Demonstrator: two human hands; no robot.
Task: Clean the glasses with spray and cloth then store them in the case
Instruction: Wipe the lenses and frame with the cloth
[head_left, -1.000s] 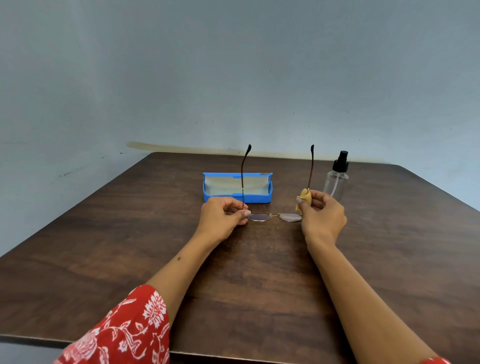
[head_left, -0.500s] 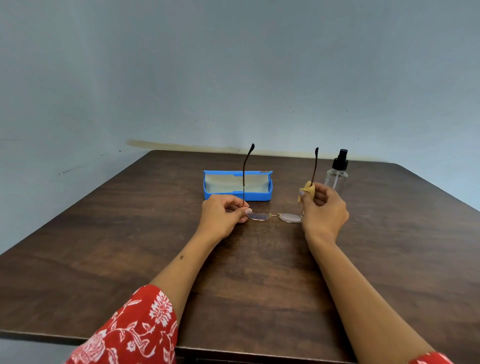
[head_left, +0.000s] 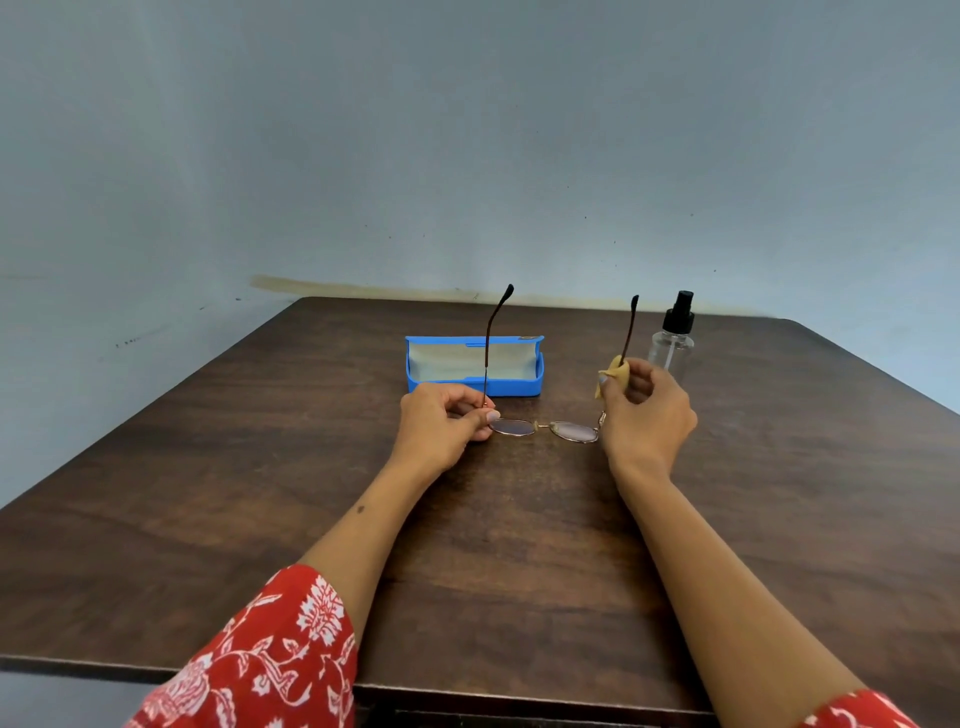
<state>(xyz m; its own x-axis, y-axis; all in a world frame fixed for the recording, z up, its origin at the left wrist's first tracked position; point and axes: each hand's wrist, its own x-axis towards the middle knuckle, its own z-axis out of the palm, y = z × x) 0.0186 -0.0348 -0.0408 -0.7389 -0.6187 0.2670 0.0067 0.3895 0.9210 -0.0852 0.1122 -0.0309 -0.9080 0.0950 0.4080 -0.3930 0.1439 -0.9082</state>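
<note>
Thin gold-rimmed glasses (head_left: 571, 431) are held lenses-down just above the table, both dark temples pointing up. My left hand (head_left: 447, 423) pinches the frame at the left hinge. A small yellow cloth (head_left: 615, 371) is wrapped around the lower part of the right temple, pinched there by my right hand (head_left: 647, 413). Behind the glasses the blue case (head_left: 475, 387) lies open with a pale lining. The clear spray bottle (head_left: 672, 340) with a black pump top stands upright behind my right hand.
Everything sits on a dark wooden table (head_left: 260, 493) against a pale blue-grey wall. The table's near edge runs along the bottom of the view, and its far corners are cut at an angle.
My right hand with the cloth has slid up the right temple, away from the lens. The left hand keeps its hold at the left hinge.
</note>
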